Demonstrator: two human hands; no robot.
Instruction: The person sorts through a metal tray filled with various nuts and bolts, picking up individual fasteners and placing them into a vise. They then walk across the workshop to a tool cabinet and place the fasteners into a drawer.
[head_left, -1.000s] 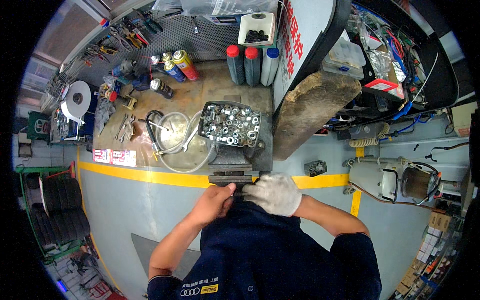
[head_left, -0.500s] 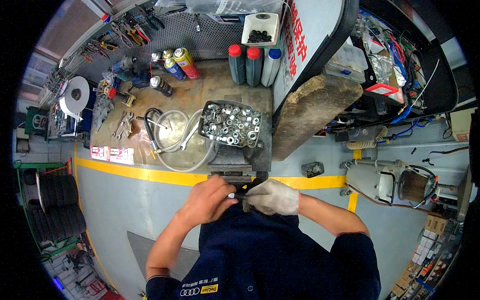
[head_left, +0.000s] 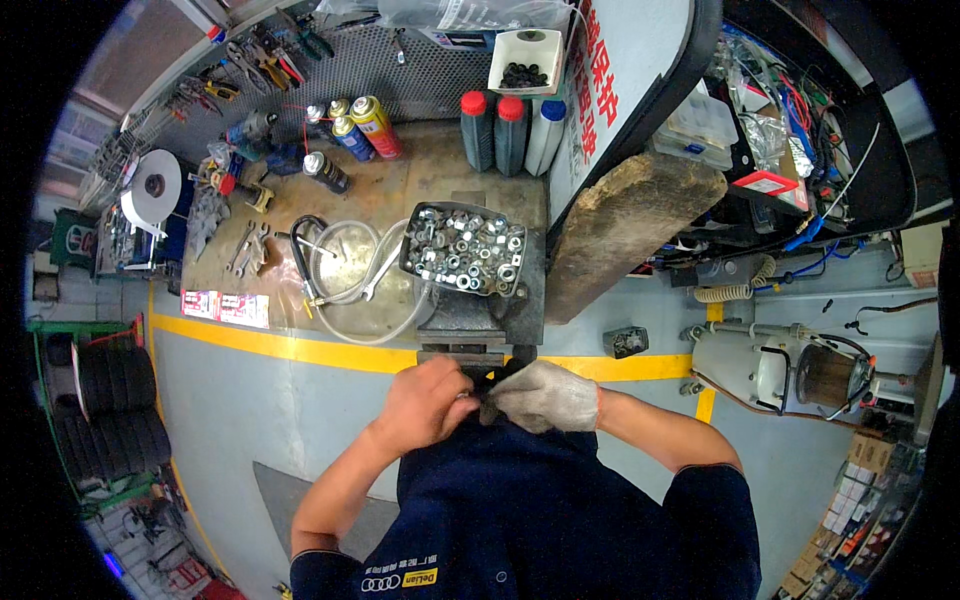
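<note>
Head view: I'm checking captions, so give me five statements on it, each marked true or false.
1. The right hand wears a white fabric glove. True.
2. The left hand wears one too. False: it is bare.
3. A dark rectangular tray holds silvery metal nuts. True.
4. Both hands are inside the tray. False: they are by the dark metal vise.
5. All three tall grey plastic bottles have red caps. False: one cap is blue.

The camera sat on the person's head and looked down over the navy shirt (head_left: 560, 500). The hands (head_left: 427, 402) were near, and the bench (head_left: 430, 150) was farther ahead. Its wide, round view bent the yellow floor line (head_left: 300, 348).
</note>
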